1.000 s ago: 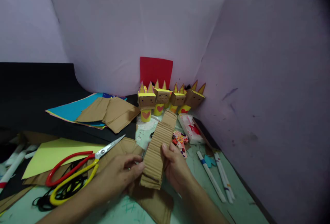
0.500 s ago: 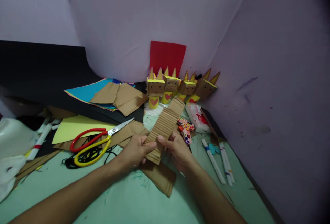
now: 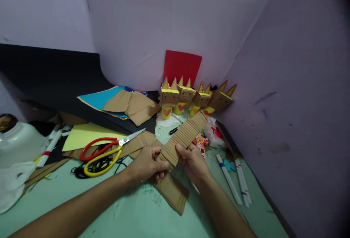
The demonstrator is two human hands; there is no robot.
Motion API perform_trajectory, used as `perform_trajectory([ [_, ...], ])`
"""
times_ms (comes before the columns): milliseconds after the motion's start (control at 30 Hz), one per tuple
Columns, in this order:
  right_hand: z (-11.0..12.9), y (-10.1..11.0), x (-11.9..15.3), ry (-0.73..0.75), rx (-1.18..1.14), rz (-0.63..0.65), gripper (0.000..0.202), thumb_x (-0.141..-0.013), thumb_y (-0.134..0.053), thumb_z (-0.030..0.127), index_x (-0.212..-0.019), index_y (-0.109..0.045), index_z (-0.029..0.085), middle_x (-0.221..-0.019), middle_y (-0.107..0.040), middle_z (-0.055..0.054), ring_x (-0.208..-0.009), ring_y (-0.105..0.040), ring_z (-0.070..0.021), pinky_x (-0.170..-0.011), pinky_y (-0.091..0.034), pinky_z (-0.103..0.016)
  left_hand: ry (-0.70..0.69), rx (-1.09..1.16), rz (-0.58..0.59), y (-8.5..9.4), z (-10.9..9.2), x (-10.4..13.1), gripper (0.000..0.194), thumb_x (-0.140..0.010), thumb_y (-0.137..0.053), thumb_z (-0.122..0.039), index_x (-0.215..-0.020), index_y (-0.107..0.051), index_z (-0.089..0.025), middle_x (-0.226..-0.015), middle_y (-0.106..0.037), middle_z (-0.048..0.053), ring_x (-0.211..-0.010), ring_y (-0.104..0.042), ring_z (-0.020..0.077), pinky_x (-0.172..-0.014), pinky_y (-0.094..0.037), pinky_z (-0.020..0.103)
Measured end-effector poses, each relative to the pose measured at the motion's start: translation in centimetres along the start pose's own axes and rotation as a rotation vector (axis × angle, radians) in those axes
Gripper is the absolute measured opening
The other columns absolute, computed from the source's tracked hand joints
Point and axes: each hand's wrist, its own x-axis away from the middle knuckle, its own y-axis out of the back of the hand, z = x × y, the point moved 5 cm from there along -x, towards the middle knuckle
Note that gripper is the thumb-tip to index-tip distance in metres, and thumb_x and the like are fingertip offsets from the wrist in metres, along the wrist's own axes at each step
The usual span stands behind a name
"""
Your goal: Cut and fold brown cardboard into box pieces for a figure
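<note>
Pale green wide tabletop (image 3: 123, 216); large matte black sheet (image 3: 54, 70), far left; red-and-yellow-handled metal scissors (image 3: 120, 143), left; long ribbed brown cardboard strip (image 3: 184, 134), centre, near end pinched by left hand (image 3: 146, 163), right edge gripped by right hand (image 3: 194, 163); slim white marker (image 3: 229, 179), right.

Brown, ridge-striped cardboard strip (image 3: 185, 135)

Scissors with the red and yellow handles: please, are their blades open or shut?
Shut: the blades of the scissors lie together, tapering to one tip, with no gap showing between them.
</note>
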Motion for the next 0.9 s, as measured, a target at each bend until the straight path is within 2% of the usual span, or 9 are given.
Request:
perform_trajectory([
  [100, 0.1, -0.1, 0.1, -0.037, -0.059, 0.005, 0.028, -0.061, -0.076, 0.024, -0.085, -0.063, 0.017, -0.084, -0.070, -0.005, -0.086, -0.065, -0.0247, -0.075, -0.052, -0.037, -0.042, -0.049, -0.040, -0.1, -0.8, 0.6, 0.028, -0.064, -0.063, -0.038, -0.076, -0.055, -0.014, -0.050, -0.055, -0.002, -0.039, -0.047, 0.0088, -0.039, -0.036, 0.019],
  [233, 0.4, 0.2, 0.2, -0.029, -0.066, -0.058, 0.026, -0.057, -0.078, 0.026, -0.075, -0.062, 0.020, -0.077, -0.070, -0.003, -0.083, -0.065, -0.0238, -0.073, -0.053, -0.035, -0.113, -0.215, -0.198, 0.6, -1.3, 1.0, 0.018, -0.066, -0.058, -0.031, -0.059, -0.053, -0.015, -0.045, -0.047, -0.004, -0.037, -0.039, 0.0072, -0.037, -0.028, 0.019],
  [367, 1.0, 0.5, 0.1, 0.021, -0.036, -0.099, 0.027, -0.053, -0.081, 0.026, -0.073, -0.064, 0.020, -0.077, -0.069, -0.002, -0.080, -0.065, -0.0219, -0.074, -0.053, -0.034, -0.202, -0.268, -0.312, 1.8, -1.3, 0.9, 0.020, -0.069, -0.058, -0.031, -0.061, -0.058, -0.013, -0.052, -0.052, -0.002, -0.045, -0.044, 0.0095, -0.042, -0.032, 0.020],
  [467, 1.0, 0.5, -0.1, 0.004, -0.021, -0.062, 0.022, -0.055, -0.080, 0.025, -0.070, -0.065, 0.018, -0.075, -0.070, -0.005, -0.076, -0.065, -0.0225, -0.073, -0.053, -0.035, -0.288, -0.291, -0.413, 2.6, -1.7, 0.9, 0.017, -0.072, -0.058, -0.029, -0.064, -0.058, -0.014, -0.057, -0.055, -0.002, -0.053, -0.048, 0.0109, -0.048, -0.036, 0.020],
  [567, 1.1, 0.5, -0.3, 0.036, -0.139, -0.022, 0.021, -0.052, -0.077, 0.014, -0.070, -0.066, 0.018, -0.073, -0.070, -0.001, -0.071, -0.064, -0.0177, -0.070, -0.052, -0.030, -0.496, -0.368, -0.526, 2.9, -2.8, 1.6, 0.009, -0.070, -0.060, -0.020, -0.065, -0.054, -0.016, -0.059, -0.053, -0.003, -0.053, -0.048, 0.0102, -0.049, -0.037, 0.020],
  [667, 1.2, 0.5, -0.4, 0.055, -0.313, 0.029, 0.025, -0.046, -0.074, 0.006, -0.061, -0.062, 0.021, -0.062, -0.065, 0.005, -0.066, -0.061, -0.0127, -0.070, -0.051, -0.026, -0.786, -0.468, -0.547, 2.2, -3.9, 2.8, 0.011, -0.072, -0.059, -0.012, -0.065, -0.052, -0.017, -0.060, -0.053, -0.003, -0.053, -0.048, 0.0092, -0.048, -0.038, 0.019],
  [800, 1.2, 0.1, -0.3, 0.048, -0.413, 0.156, 0.024, -0.052, -0.075, 0.022, -0.049, -0.052, 0.021, -0.048, -0.053, 0.008, -0.054, -0.052, -0.0098, -0.078, -0.048, -0.029, -1.139, -0.609, -0.564, 1.4, -4.8, 4.5, 0.014, -0.074, -0.055, -0.004, -0.073, -0.052, -0.017, -0.070, -0.058, 0.001, -0.067, -0.057, 0.0123, -0.060, -0.047, 0.022],
  [900, 1.6, 0.1, -0.2, 0.111, -0.382, 0.170, 0.029, -0.056, -0.075, 0.028, -0.047, -0.048, 0.023, -0.043, -0.045, 0.008, -0.051, -0.046, -0.0108, -0.082, -0.045, -0.032, -1.224, -0.726, -0.523, 1.2, -4.6, 4.9, 0.023, -0.072, -0.045, 0.004, -0.080, -0.052, -0.017, -0.080, -0.059, 0.005, -0.078, -0.059, 0.0139, -0.068, -0.049, 0.023],
])
